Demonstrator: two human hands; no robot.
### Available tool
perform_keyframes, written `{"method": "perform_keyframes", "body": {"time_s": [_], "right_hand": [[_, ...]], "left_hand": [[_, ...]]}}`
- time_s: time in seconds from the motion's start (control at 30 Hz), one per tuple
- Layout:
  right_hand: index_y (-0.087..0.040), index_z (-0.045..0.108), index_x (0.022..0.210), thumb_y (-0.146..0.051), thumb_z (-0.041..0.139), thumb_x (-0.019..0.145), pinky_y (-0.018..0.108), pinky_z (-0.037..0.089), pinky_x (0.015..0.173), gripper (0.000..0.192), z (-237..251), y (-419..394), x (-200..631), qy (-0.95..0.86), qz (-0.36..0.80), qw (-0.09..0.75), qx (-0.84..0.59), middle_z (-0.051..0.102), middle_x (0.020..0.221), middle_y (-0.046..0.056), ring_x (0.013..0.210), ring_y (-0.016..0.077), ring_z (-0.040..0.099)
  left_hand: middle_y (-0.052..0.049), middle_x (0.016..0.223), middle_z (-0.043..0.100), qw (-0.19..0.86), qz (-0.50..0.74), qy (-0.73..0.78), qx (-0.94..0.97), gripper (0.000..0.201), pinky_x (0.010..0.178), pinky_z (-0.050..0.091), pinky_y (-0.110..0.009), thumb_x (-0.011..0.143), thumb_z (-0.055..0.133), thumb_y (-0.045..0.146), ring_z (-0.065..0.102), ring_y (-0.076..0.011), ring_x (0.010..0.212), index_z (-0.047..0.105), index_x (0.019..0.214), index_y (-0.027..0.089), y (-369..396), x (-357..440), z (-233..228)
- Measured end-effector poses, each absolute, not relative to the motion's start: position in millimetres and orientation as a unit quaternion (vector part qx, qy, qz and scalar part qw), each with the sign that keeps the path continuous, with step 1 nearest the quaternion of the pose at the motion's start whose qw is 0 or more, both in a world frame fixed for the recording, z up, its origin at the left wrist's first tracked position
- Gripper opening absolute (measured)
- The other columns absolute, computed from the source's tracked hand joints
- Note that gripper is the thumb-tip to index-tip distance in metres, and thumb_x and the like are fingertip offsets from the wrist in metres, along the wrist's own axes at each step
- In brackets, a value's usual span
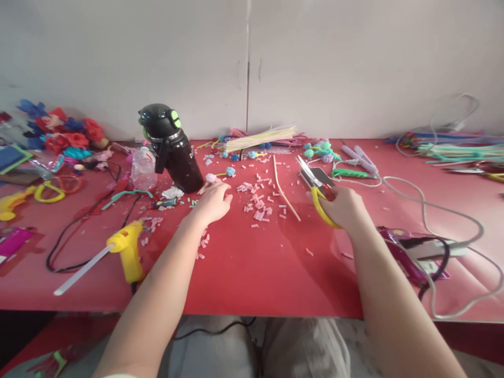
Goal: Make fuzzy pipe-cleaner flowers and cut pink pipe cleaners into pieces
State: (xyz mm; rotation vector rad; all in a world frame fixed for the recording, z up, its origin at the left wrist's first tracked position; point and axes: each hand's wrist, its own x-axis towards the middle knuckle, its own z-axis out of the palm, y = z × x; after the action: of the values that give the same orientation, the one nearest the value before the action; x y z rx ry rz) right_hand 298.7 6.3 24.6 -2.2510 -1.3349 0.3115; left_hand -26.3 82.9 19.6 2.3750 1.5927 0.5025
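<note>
My left hand (216, 203) reaches down beside the black bottle (179, 157), its fingers curled in at a small pink pom-pom (211, 178). The fingertips are partly hidden by the hand itself. In my right hand (348, 207) is a pair of scissors (321, 202) with yellow handles, blades pointing away and to the left. Beneath the blades lies a dark flat phone-like object (322, 177). Between my hands are many cut pink pieces (259, 205) and one long pale pink stem (281, 186). A blue pom-pom (230, 171) lies just past my left hand.
A yellow glue gun (132, 249) with a white stick lies at left, near the clear bottle (144, 170). Fuzzy stems (262, 139) are bundled by the wall. A purple glue gun (360, 159) and a looping white cable (452, 209) lie right. Red and blue flowers (65, 128) stand far left.
</note>
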Motion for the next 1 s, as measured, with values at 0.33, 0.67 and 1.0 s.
{"method": "perform_keyframes", "body": {"time_s": [0.33,0.67,1.0], "right_hand": [[-0.025,0.054,0.065,-0.07,0.067,0.073,0.032,0.036,0.056,0.048,20.2,8.9,297.8,-0.502,0.104,0.255,-0.82,0.057,0.058,0.005,0.055,0.0199,0.05],[-0.024,0.032,0.06,-0.076,0.068,0.076,0.029,0.021,0.054,0.066,25.8,-13.6,248.0,-0.664,0.246,0.261,-0.657,0.03,0.055,-0.005,0.058,0.0117,0.024],[-0.025,0.042,0.072,-0.071,0.072,0.08,0.026,0.028,0.052,0.056,22.2,-14.8,206.1,-0.555,0.415,0.352,-0.629,0.034,0.062,-0.007,0.058,0.0112,0.033]], "left_hand": [[-0.02,0.137,0.069,0.152,0.261,0.562,0.77,0.037,0.12,0.043,-0.051,0.086,0.056,0.013,0.062,-0.0355,0.134,0.073,0.119,0.012,103.4,-44.4,9.3],[-0.012,0.104,0.079,0.276,0.422,0.541,0.673,0.014,0.097,0.057,-0.044,0.084,0.063,0.022,0.074,-0.0279,0.097,0.075,0.09,0.017,98.1,-43.3,19.8],[-0.017,0.15,0.062,0.703,0.205,0.386,0.561,0.066,0.112,0.051,-0.051,0.075,0.088,0.043,0.059,-0.0361,0.14,0.067,0.135,0.023,62.2,-35.0,47.2]]}}
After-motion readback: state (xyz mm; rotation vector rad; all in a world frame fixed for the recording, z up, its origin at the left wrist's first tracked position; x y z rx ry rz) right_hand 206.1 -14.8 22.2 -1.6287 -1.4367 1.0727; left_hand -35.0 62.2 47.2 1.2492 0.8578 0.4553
